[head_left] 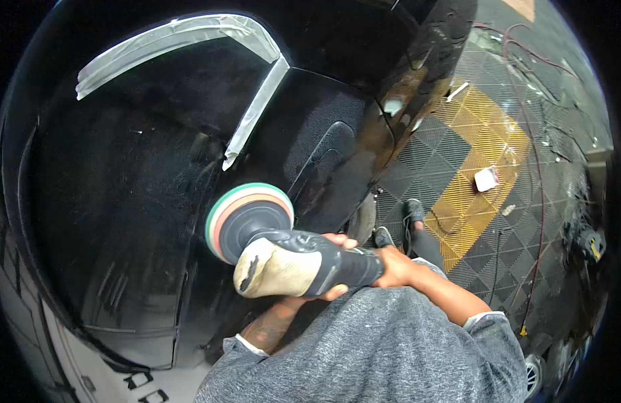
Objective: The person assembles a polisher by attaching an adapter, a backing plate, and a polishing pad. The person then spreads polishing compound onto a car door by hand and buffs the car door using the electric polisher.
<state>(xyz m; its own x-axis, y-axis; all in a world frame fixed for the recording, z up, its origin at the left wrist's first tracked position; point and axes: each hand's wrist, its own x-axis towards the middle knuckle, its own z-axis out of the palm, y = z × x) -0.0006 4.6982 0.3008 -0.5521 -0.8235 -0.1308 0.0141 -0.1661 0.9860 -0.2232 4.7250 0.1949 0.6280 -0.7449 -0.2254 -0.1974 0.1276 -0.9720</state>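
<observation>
From the head camera, the right hand [394, 265] is wrapped tight around the handle of a polisher [290, 258]. The left hand [337, 289] cups it from beneath, fingers curled. Its round pad [246, 218] sits against the black car panel [122, 201], below the strips of tape [253, 114].

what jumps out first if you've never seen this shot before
The polisher at centre, its layered foam pad pressed against the glossy black car panel. Both hands grip it: the right hand on the rear handle, the left hand beneath the body. Masking tape arcs across the panel above.
</observation>
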